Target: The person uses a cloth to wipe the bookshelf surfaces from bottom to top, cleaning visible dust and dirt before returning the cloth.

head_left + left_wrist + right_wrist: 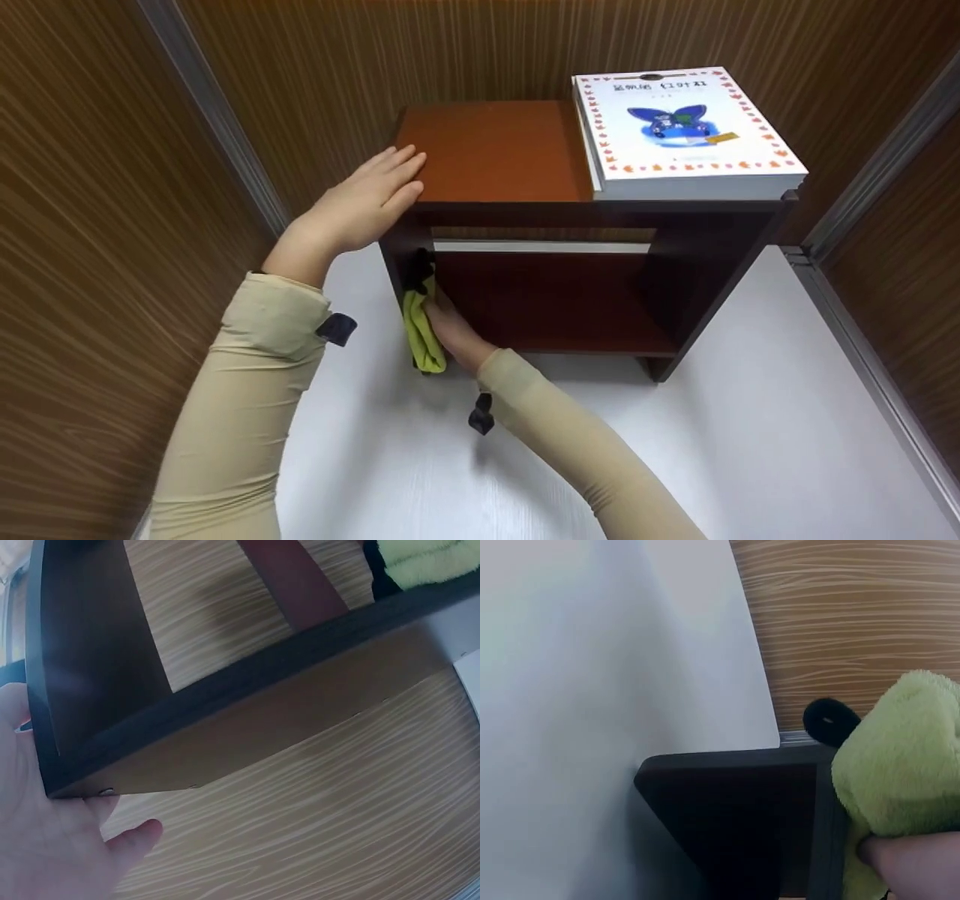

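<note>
A small dark-brown shelf unit (495, 150) with a reddish-brown top stands on a white surface. My left hand (360, 199) rests on its top left edge with the fingers extended. In the left wrist view, the same hand (56, 840) lies at the unit's corner, thumb and fingers apart. My right hand (456, 330) grips a fuzzy yellow-green cloth (424, 337) at the front of the left side panel. A black loop sticks out from this cloth (907, 765) in the right wrist view, where the thumb (922, 862) presses into it. Most of the right fingers are hidden.
A thick white picture book (690, 124) with a blue butterfly lies on the right half of the top. Below is a lower reddish shelf board (555, 300). Wood-grain walls (90, 225) enclose the white surface (780, 420) at the back and both sides.
</note>
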A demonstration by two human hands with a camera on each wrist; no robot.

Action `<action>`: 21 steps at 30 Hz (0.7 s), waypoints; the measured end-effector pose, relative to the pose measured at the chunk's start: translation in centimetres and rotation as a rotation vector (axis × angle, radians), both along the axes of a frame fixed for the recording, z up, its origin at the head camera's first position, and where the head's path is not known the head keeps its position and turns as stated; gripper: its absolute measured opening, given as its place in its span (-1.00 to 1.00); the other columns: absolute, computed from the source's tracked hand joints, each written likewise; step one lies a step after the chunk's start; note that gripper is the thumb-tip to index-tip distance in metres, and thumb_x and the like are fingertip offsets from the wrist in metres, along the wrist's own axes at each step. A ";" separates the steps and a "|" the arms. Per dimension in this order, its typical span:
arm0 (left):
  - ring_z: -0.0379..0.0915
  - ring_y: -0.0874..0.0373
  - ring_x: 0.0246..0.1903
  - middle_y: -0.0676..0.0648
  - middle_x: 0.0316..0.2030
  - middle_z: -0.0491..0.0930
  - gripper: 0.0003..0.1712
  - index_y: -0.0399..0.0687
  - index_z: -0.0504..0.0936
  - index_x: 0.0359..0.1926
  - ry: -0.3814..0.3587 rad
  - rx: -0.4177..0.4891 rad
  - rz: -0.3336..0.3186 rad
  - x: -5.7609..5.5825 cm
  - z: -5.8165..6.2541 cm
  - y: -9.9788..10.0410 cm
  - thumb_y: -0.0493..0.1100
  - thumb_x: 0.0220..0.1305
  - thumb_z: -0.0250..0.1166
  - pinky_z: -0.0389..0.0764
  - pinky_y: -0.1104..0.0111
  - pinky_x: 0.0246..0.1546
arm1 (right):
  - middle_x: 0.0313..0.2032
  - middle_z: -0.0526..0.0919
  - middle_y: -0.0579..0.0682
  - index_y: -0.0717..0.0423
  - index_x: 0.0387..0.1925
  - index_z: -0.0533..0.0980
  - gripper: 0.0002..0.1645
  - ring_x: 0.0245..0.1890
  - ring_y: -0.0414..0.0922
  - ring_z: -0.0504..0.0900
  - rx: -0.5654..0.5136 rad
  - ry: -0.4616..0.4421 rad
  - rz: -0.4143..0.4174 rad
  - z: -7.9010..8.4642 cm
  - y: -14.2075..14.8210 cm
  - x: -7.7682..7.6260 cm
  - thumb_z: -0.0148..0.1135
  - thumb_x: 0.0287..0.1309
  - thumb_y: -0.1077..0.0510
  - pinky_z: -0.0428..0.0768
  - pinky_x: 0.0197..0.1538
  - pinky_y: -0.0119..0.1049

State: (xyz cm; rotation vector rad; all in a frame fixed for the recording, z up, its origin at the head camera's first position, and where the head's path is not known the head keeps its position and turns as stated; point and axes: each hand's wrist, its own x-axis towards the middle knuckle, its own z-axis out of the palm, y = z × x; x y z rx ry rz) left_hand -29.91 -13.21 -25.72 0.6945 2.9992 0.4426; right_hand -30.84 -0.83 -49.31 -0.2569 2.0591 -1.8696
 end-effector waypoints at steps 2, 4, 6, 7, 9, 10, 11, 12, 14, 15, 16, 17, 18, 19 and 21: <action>-0.43 0.13 0.41 -0.02 0.45 -0.18 -0.34 0.06 -0.05 0.45 0.013 -0.007 0.021 -0.1 0.1 0.4 0.19 0.44 -0.32 -0.13 0.04 0.33 | 0.39 0.01 -0.23 -0.23 0.45 -0.15 -0.25 0.30 -0.31 0.05 -0.010 -0.006 -0.037 0.3 0.0 0.0 -0.30 0.33 -0.28 0.02 0.30 -0.34; -0.44 0.14 0.41 -0.02 0.45 -0.18 -0.33 0.09 -0.05 0.46 0.017 -0.002 0.043 -0.1 0.1 0.5 0.21 0.44 -0.32 -0.10 -0.01 0.31 | 0.36 0.07 -0.25 -0.23 0.45 -0.10 -0.28 0.26 -0.32 0.12 -0.027 -0.020 -0.067 0.8 -0.3 0.0 -0.30 0.34 -0.25 0.07 0.27 -0.36; -0.43 0.13 0.41 -0.03 0.45 -0.17 -0.34 0.08 -0.04 0.45 0.024 0.011 0.054 -0.2 0.1 0.4 0.19 0.44 -0.31 -0.09 0.00 0.31 | 0.32 0.16 -0.24 -0.22 0.44 -0.05 -0.32 0.20 -0.30 0.20 -0.053 -0.025 -0.084 1.4 -0.6 0.2 -0.29 0.34 -0.21 0.13 0.24 -0.36; -0.42 0.13 0.41 -0.03 0.45 -0.16 -0.35 0.07 -0.02 0.45 0.029 0.021 0.059 -0.1 0.1 0.3 0.18 0.44 -0.30 -0.09 0.01 0.31 | 0.29 0.20 -0.25 -0.22 0.43 -0.03 -0.33 0.17 -0.30 0.24 -0.059 -0.026 -0.088 1.7 -0.8 0.2 -0.30 0.34 -0.20 0.16 0.22 -0.37; -0.41 0.11 0.41 -0.05 0.44 -0.14 -0.35 0.05 0.00 0.45 0.041 0.044 0.064 -0.1 0.0 0.2 0.16 0.45 -0.28 -0.09 0.03 0.32 | 0.24 0.25 -0.25 -0.19 0.43 0.00 -0.34 0.10 -0.29 0.29 -0.059 -0.013 -0.093 2.3 -1.0 0.3 -0.30 0.33 -0.17 0.20 0.18 -0.38; -0.40 0.11 0.41 -0.06 0.44 -0.13 -0.36 0.03 0.01 0.44 0.048 0.058 0.062 -0.1 -0.1 0.2 0.15 0.45 -0.27 -0.10 0.04 0.32 | 0.22 0.27 -0.23 -0.17 0.43 0.01 -0.34 0.07 -0.27 0.30 -0.057 -0.001 -0.096 2.6 -1.0 0.4 -0.31 0.33 -0.17 0.21 0.16 -0.37; -0.39 0.10 0.41 -0.06 0.44 -0.12 -0.36 0.02 0.02 0.44 0.058 0.068 0.059 -0.1 -0.2 0.2 0.15 0.45 -0.27 -0.09 0.05 0.32 | 0.21 0.28 -0.21 -0.15 0.42 0.02 -0.34 0.05 -0.26 0.31 -0.048 0.016 -0.103 2.8 -1.1 0.5 -0.31 0.33 -0.16 0.22 0.15 -0.37; -0.38 0.09 0.41 -0.07 0.44 -0.11 -0.36 0.01 0.03 0.44 0.064 0.075 0.056 -0.1 -0.3 0.3 0.15 0.45 -0.27 -0.10 0.06 0.33 | 0.21 0.28 -0.21 -0.14 0.42 0.01 -0.34 0.04 -0.26 0.31 -0.044 0.030 -0.105 3.0 -1.1 0.6 -0.32 0.34 -0.16 0.22 0.14 -0.38; -0.37 0.09 0.41 -0.08 0.44 -0.10 -0.35 -0.01 0.03 0.44 0.067 0.087 0.050 -0.1 -0.6 0.3 0.15 0.45 -0.27 -0.11 0.07 0.33 | 0.20 0.28 -0.20 -0.12 0.42 0.00 -0.34 0.01 -0.27 0.31 -0.037 0.058 -0.107 3.6 -1.1 0.9 -0.33 0.35 -0.16 0.23 0.12 -0.39; -0.37 0.08 0.41 -0.08 0.43 -0.10 -0.35 -0.02 0.04 0.44 0.068 0.090 0.049 0.0 -0.7 0.4 0.14 0.45 -0.26 -0.11 0.07 0.33 | 0.17 0.30 -0.18 -0.09 0.41 0.02 -0.35 -0.01 -0.26 0.33 -0.041 0.078 -0.110 4.0 -1.1 1.0 -0.33 0.35 -0.15 0.25 0.10 -0.40; -0.36 0.08 0.41 -0.08 0.43 -0.09 -0.36 -0.02 0.04 0.43 0.069 0.094 0.050 0.0 -0.8 0.4 0.14 0.45 -0.26 -0.11 0.08 0.33 | 0.16 0.32 -0.16 -0.07 0.41 0.03 -0.36 -0.02 -0.26 0.34 -0.054 0.102 -0.110 4.5 -1.2 1.1 -0.32 0.36 -0.13 0.26 0.09 -0.40; -0.35 0.08 0.41 -0.08 0.43 -0.09 -0.36 -0.02 0.05 0.43 0.069 0.095 0.052 0.1 -0.8 0.4 0.14 0.45 -0.25 -0.11 0.09 0.33 | 0.14 0.34 -0.15 -0.05 0.39 0.06 -0.38 -0.03 -0.27 0.35 -0.066 0.131 -0.115 5.0 -1.3 1.2 -0.31 0.37 -0.10 0.27 0.09 -0.41; -0.35 0.07 0.41 -0.09 0.43 -0.09 -0.36 -0.03 0.05 0.43 0.069 0.097 0.053 0.1 -0.9 0.4 0.13 0.45 -0.25 -0.11 0.09 0.33 | 0.11 0.36 -0.12 0.00 0.37 0.10 -0.41 -0.05 -0.26 0.36 -0.086 0.165 -0.116 5.7 -1.4 1.2 -0.30 0.37 -0.06 0.29 0.07 -0.42; -0.34 0.07 0.41 -0.09 0.43 -0.08 -0.36 -0.03 0.06 0.43 0.071 0.102 0.054 0.2 -0.9 0.4 0.13 0.45 -0.24 -0.11 0.09 0.33 | 0.08 0.39 -0.09 0.04 0.34 0.15 -0.44 -0.08 -0.26 0.37 -0.100 0.204 -0.129 6.4 -1.5 1.2 -0.28 0.37 -0.01 0.31 0.06 -0.43; -0.33 0.08 0.41 -0.09 0.43 -0.07 -0.36 -0.03 0.07 0.43 0.079 0.111 0.054 0.2 -0.9 0.4 0.13 0.44 -0.23 -0.10 0.09 0.33 | 0.05 0.41 -0.06 0.10 0.30 0.21 -0.48 -0.08 -0.27 0.38 -0.129 0.277 -0.152 8.0 -1.6 1.0 -0.25 0.36 0.07 0.32 0.05 -0.45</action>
